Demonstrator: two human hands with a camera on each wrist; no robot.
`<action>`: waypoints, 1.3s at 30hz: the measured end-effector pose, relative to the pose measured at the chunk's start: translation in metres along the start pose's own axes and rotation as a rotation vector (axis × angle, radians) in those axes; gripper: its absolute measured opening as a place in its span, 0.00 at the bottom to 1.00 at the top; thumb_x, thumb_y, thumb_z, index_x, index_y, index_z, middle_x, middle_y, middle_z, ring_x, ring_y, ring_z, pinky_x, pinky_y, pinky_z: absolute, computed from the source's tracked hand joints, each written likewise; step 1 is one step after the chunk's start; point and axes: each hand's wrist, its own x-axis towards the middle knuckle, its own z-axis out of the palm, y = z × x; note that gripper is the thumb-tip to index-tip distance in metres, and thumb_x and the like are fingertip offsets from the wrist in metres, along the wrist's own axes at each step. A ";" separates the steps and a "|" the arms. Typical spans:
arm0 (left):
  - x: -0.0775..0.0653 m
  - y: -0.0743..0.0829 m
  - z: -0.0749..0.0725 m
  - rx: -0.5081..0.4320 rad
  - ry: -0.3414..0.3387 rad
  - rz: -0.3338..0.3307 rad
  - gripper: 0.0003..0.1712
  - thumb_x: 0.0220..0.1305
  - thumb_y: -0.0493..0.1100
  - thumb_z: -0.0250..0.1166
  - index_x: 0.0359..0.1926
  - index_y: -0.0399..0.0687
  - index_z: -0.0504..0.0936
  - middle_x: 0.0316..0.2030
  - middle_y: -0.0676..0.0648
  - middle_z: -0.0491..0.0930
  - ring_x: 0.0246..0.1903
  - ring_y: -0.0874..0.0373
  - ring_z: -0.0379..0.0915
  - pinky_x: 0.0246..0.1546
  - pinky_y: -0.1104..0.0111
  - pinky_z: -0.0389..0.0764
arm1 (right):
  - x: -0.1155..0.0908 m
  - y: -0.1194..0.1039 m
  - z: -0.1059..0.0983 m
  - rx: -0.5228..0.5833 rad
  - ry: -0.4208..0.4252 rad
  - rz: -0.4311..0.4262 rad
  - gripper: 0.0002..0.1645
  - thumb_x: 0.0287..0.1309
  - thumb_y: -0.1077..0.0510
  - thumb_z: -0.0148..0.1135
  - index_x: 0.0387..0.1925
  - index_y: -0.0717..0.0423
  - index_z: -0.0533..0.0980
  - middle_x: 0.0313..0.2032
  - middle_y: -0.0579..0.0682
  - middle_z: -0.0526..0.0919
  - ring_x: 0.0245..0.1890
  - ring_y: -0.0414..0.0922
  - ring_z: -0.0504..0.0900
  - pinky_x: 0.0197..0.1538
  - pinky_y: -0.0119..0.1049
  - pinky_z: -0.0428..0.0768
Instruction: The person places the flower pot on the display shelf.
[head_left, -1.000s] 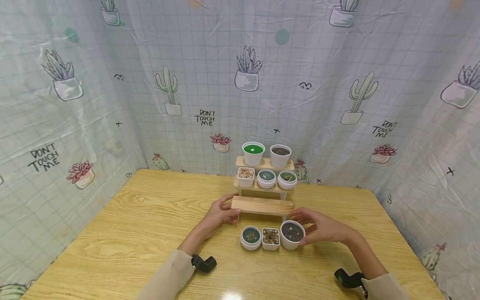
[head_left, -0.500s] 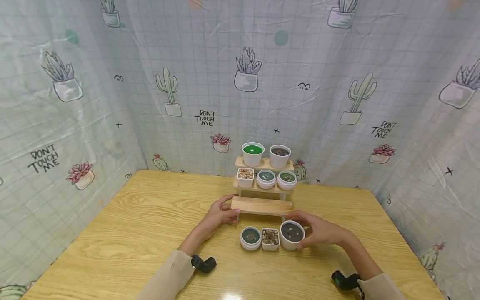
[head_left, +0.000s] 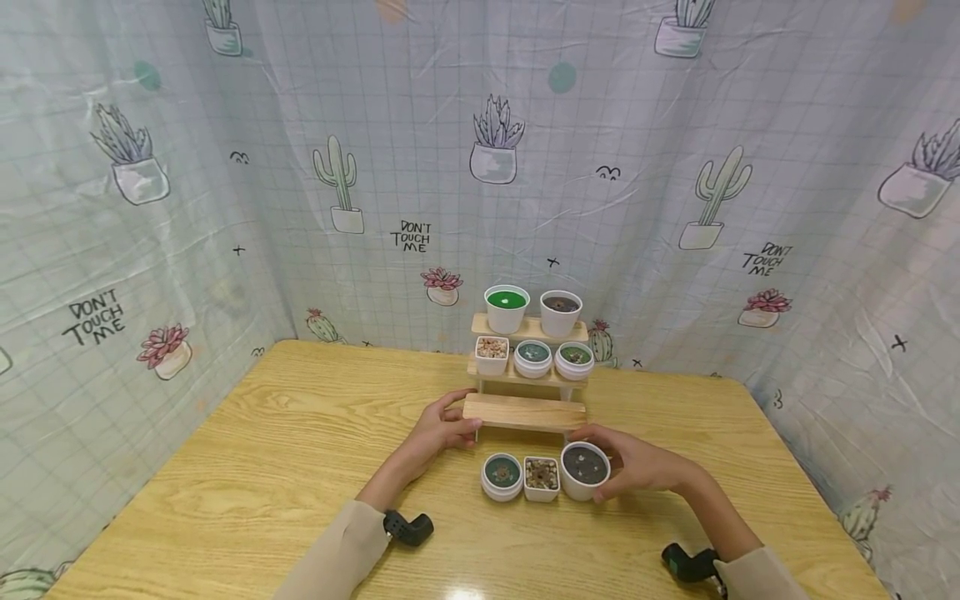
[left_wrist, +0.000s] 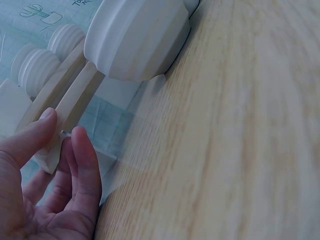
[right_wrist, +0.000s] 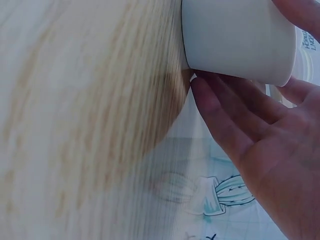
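My left hand (head_left: 435, 427) pinches the left end of the bare lowest wooden step (head_left: 523, 410) of a tiered stand. In the left wrist view its thumb lies on top of the board (left_wrist: 80, 92), with fingers curled beneath. My right hand (head_left: 643, 463) grips a round white pot (head_left: 585, 472) of dark fill from its right side. Fingers wrap behind the pot and the thumb is at its near side; the right wrist view shows the pot wall (right_wrist: 237, 40) against them. Left of it on the table stand a square pebble pot (head_left: 542, 478) and a low round pot (head_left: 502, 477).
Two tall pots, one with green fill (head_left: 507, 308) and one dark (head_left: 561, 312), stand on the top step. The middle step bears a square pebble pot (head_left: 492, 355) and two low round pots (head_left: 532, 359). A patterned curtain (head_left: 420, 192) hangs behind the table (head_left: 300, 433).
My right hand has shifted slightly left and drawn its fingers and thumb closer round the dark-filled pot. The left hand stays on the step, and the pots have not moved.
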 end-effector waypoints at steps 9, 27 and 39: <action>0.002 0.000 0.000 0.009 0.004 -0.009 0.44 0.66 0.37 0.71 0.78 0.47 0.61 0.38 0.46 0.82 0.36 0.57 0.83 0.41 0.64 0.91 | -0.001 0.001 -0.002 0.000 -0.010 -0.028 0.50 0.55 0.63 0.77 0.73 0.70 0.60 0.69 0.71 0.67 0.64 0.30 0.72 0.63 0.24 0.74; 0.001 0.000 0.000 0.018 -0.001 -0.011 0.44 0.66 0.38 0.71 0.78 0.47 0.61 0.35 0.48 0.81 0.34 0.59 0.82 0.41 0.65 0.91 | -0.002 0.001 0.000 -0.040 0.021 -0.039 0.43 0.55 0.63 0.76 0.69 0.64 0.66 0.65 0.67 0.72 0.61 0.32 0.74 0.63 0.24 0.73; 0.001 -0.001 -0.001 0.014 -0.001 -0.011 0.44 0.67 0.37 0.70 0.78 0.46 0.60 0.36 0.48 0.81 0.34 0.58 0.83 0.41 0.64 0.91 | -0.003 -0.005 -0.003 -0.064 0.069 -0.037 0.44 0.55 0.63 0.76 0.69 0.66 0.65 0.63 0.65 0.75 0.58 0.34 0.77 0.60 0.27 0.78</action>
